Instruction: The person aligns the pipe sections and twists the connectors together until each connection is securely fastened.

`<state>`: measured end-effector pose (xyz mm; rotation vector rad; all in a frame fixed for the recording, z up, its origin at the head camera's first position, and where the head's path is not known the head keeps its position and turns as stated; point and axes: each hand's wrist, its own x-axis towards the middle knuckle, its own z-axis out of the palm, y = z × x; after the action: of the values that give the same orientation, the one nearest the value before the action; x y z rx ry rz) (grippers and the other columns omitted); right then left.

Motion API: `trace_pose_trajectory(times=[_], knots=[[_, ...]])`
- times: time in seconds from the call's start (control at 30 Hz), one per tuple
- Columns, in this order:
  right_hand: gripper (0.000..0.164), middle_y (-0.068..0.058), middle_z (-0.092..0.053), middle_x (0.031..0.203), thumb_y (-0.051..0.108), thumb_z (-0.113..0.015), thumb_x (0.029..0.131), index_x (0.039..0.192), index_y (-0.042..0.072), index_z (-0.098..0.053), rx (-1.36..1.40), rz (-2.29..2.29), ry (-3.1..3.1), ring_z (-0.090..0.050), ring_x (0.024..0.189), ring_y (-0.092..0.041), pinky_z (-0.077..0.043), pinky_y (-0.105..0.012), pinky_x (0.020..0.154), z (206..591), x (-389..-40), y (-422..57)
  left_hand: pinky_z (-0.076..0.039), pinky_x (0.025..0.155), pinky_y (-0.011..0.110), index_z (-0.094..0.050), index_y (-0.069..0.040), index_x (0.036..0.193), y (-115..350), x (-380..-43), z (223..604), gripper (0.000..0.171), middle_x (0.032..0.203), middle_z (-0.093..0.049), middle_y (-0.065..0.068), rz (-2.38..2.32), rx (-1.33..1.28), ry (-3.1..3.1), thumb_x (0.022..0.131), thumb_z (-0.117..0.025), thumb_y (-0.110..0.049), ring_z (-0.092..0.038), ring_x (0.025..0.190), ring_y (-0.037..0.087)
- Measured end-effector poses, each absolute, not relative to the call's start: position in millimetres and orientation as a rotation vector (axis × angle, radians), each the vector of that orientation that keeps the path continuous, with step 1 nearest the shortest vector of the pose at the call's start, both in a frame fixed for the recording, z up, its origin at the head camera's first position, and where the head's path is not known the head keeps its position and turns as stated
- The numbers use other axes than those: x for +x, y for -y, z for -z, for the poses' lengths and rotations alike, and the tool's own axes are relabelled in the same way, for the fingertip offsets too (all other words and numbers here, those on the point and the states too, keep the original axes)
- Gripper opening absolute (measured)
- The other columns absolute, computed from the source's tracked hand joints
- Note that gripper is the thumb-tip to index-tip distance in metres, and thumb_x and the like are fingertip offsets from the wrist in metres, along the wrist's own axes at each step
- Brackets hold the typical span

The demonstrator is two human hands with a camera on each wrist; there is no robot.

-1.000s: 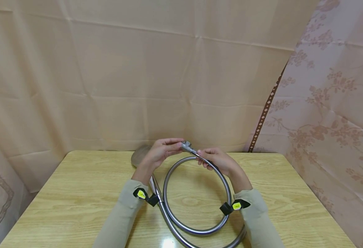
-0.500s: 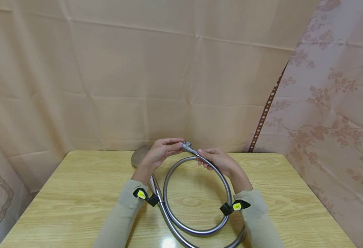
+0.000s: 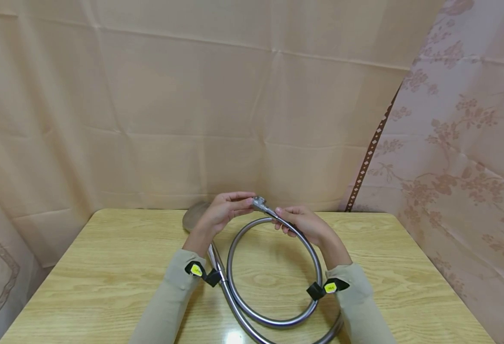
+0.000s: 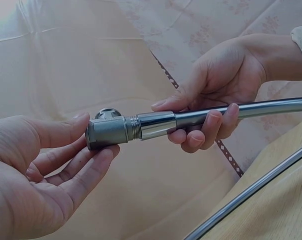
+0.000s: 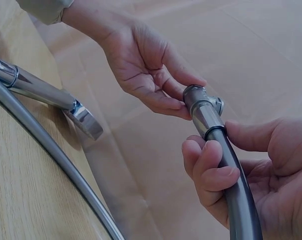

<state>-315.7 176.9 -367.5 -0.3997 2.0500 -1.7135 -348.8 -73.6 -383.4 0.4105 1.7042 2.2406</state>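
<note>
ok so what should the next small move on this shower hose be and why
Probably turn the chrome nut further onto the grey metal connector: exposed threads between the two suggest the joint isn't fully closed. The left hand pinches the connector, so it could steady it, while the right hand grips the shower hose just behind the nut.
</note>
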Motion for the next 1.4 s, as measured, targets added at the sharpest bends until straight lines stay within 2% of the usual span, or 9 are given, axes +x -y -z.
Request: trace_pose_trajectory(times=[0.27,0.5,0.67,0.83,1.07,1.4], knots=[[0.034,0.001,-0.066,0.081,0.025,-0.047,0.110,0.101,0.000,-0.069,-0.403,1.721,-2.038,-0.053,0.062,-0.004,-0.041,-0.015,0.052,368.1,-316.1,-178.3,-0.060,0.096,0.032,-0.058,0.014,0.131,72.7,-348.1,382.8,0.034,0.101,-0.075,-0.002,-2.227,0.409,-1.718,0.099,-0.061,0.002,-0.073,0.095,0.011],[0.035,0.001,-0.065,0.082,0.026,-0.047,0.110,0.102,0.000,-0.069,-0.409,1.719,-2.023,-0.053,0.062,-0.004,-0.042,-0.015,0.052,368.1,-316.9,-180.3,-0.057,0.103,0.039,-0.062,0.011,0.130,73.2,-346.5,381.7,0.032,0.103,-0.075,-0.001,-2.222,0.392,-1.720,0.099,-0.062,0.001,-0.073,0.097,0.012],[0.033,0.001,-0.065,0.083,0.025,-0.046,0.110,0.099,0.003,-0.068,-0.425,1.699,-2.031,-0.052,0.061,-0.004,-0.041,-0.015,0.052,368.1,-318.3,-182.0,-0.058,0.100,0.036,-0.061,0.011,0.129,72.9,-346.6,382.1,0.032,0.103,-0.075,-0.001,-2.222,0.393,-1.712,0.099,-0.062,0.001,-0.073,0.097,0.012],[0.033,0.001,-0.065,0.084,0.026,-0.046,0.110,0.097,0.006,-0.068,-0.444,1.674,-2.044,-0.052,0.062,-0.005,-0.042,-0.016,0.052,367.8,-319.9,-184.1,-0.057,0.102,0.037,-0.060,0.012,0.131,72.0,-347.2,382.5,0.033,0.102,-0.075,-0.001,-2.223,0.403,-1.694,0.099,-0.061,0.002,-0.073,0.097,0.012],[0.033,0.002,-0.066,0.083,0.025,-0.046,0.110,0.098,0.003,-0.068,-0.457,1.678,-2.026,-0.052,0.061,-0.005,-0.042,-0.016,0.051,368.2,-321.3,-184.4,-0.059,0.099,0.034,-0.060,0.012,0.130,72.0,-347.5,383.9,0.033,0.103,-0.076,0.000,-2.220,0.399,-1.691,0.099,-0.061,0.003,-0.073,0.098,0.013],[0.036,0.003,-0.065,0.081,0.026,-0.043,0.111,0.093,0.007,-0.068,-0.423,1.683,-1.977,-0.048,0.056,-0.003,-0.038,-0.015,0.048,369.1,-321.2,-182.4,-0.059,0.098,0.033,-0.060,0.012,0.129,72.8,-347.9,384.1,0.032,0.104,-0.075,0.001,-2.223,0.401,-1.686,0.098,-0.061,0.002,-0.073,0.098,0.013]])
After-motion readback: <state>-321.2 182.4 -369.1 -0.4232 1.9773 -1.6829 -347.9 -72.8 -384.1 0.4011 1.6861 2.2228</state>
